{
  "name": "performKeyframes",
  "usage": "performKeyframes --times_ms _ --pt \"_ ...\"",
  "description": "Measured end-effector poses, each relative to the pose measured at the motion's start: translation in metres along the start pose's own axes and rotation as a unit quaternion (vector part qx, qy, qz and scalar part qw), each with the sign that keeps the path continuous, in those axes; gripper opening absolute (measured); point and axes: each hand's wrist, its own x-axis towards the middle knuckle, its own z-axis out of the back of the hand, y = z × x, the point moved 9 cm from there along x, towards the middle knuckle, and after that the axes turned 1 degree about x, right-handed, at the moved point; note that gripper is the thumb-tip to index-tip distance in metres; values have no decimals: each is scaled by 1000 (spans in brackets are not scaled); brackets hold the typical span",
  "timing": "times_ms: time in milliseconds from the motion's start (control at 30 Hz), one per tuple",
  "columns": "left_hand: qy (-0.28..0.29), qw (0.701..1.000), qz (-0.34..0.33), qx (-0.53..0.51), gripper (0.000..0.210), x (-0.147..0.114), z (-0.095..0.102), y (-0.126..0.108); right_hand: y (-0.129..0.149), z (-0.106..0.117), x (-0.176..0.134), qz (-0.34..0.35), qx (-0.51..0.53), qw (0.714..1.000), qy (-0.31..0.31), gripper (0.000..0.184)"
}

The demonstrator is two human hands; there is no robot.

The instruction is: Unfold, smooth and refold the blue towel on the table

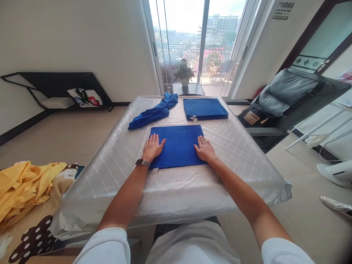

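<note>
A blue towel (pixel 180 146) lies flat as a rectangle on the covered table (pixel 118 154), a small white tag at its near left corner. My left hand (pixel 154 148) rests flat on its left edge, fingers stretched, with a watch on the wrist. On the right edge lies my right hand (pixel 205 148), palm down and fingers extended. Behind, to the right, sits a neat stack of folded blue towels (pixel 205 108) with a white tag at its near side. A crumpled blue towel (pixel 155 112) lies to the far left of the table.
A potted plant (pixel 185 71) stands on a chair (pixel 189 89) beyond the table, before a glass sliding door. To the right is a grey recliner (pixel 286 95). Yellow cloth (pixel 30 187) is heaped at the lower left. A shoe (pixel 337 206) shows at the right edge.
</note>
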Motion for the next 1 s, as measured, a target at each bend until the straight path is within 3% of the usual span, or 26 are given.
performKeyframes --times_ms 133,233,300,433,500,567,633,700,867,933,1000 --pt "-35 999 -15 3 85 -5 12 1 1 2 1 -1 5 1000 1 70" --pt "-63 996 -64 -12 80 -15 22 -23 3 5 0 0 13 1000 -2 70" --pt "-59 988 -137 -27 78 -25 22 -64 4 6 -1 1 18 1000 -2 70" --pt "-21 954 -296 -41 72 -42 6 -175 3 5 -3 10 17 1000 -2 69" --pt "-2 945 -323 -50 71 -42 -5 -215 3 5 -5 21 14 1000 -2 68" --pt "10 947 -315 -56 70 -36 -13 -233 4 6 -6 27 16 999 -2 67" --pt "17 957 -284 -54 70 -29 -17 -227 3 7 -6 24 24 999 -3 67" --pt "28 967 -248 -43 72 -25 -17 -201 3 8 -5 16 32 999 -2 68" --pt "58 991 -124 -7 82 -35 -10 -84 4 7 -2 9 32 999 2 69" --pt "47 997 -64 8 84 -47 -6 -37 3 6 -1 9 26 1000 -1 69" --pt "29 999 -28 21 85 -59 -3 -5 3 6 -1 9 21 1000 -3 69"
